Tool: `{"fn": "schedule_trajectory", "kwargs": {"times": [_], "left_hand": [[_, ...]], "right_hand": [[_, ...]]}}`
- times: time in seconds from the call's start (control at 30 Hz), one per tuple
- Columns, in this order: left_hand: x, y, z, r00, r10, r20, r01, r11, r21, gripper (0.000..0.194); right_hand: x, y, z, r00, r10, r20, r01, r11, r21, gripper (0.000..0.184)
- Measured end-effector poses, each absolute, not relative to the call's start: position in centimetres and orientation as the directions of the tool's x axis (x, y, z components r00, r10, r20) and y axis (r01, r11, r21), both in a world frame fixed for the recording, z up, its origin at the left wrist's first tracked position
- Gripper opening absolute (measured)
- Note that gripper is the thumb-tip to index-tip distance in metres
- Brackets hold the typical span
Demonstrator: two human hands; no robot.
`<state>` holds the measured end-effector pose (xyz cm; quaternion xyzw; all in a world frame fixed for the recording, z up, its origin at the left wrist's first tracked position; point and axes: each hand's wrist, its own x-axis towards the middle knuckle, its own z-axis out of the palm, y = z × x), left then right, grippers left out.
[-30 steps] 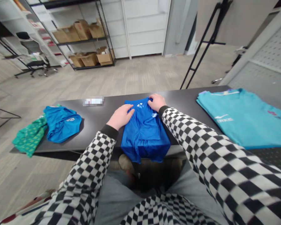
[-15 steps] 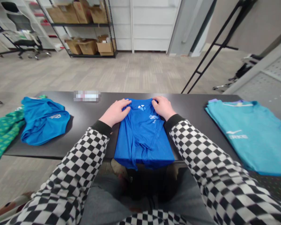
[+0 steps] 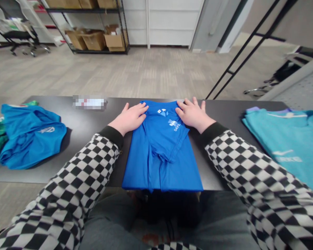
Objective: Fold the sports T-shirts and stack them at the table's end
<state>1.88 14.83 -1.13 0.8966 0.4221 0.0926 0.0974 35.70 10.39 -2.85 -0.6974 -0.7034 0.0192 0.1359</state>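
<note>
Head view: left hand (image 3: 129, 119) and right hand (image 3: 194, 114) touch royal-blue shirt (image 3: 167, 139).

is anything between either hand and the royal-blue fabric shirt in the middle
Nothing visible: the bare left hand and bare right hand both touch the royal-blue fabric shirt directly, near its far corners.

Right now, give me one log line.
left hand: on royal-blue shirt, far left corner; right hand: far right corner; teal shirt: farther right
</note>
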Motion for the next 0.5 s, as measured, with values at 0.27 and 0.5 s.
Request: {"fn": "schedule_trajectory", "kwargs": {"times": [0.27, 0.5], "left_hand": [[2.2, 15.0, 0.1, 0.583, 0.804, 0.118, 0.756, -0.590, 0.283, 0.063], [3.4, 12.3, 0.4, 0.699, 0.710, 0.090, 0.655, -0.685, 0.317, 0.069]], "right_hand": [[35.0, 10.6, -1.7, 0.028, 0.959, 0.283, 0.966, 0.047, -0.256, 0.068], [33.4, 8.3, -0.3, -0.119, 0.925, 0.362, 0.951, 0.211, -0.227, 0.065]]}}
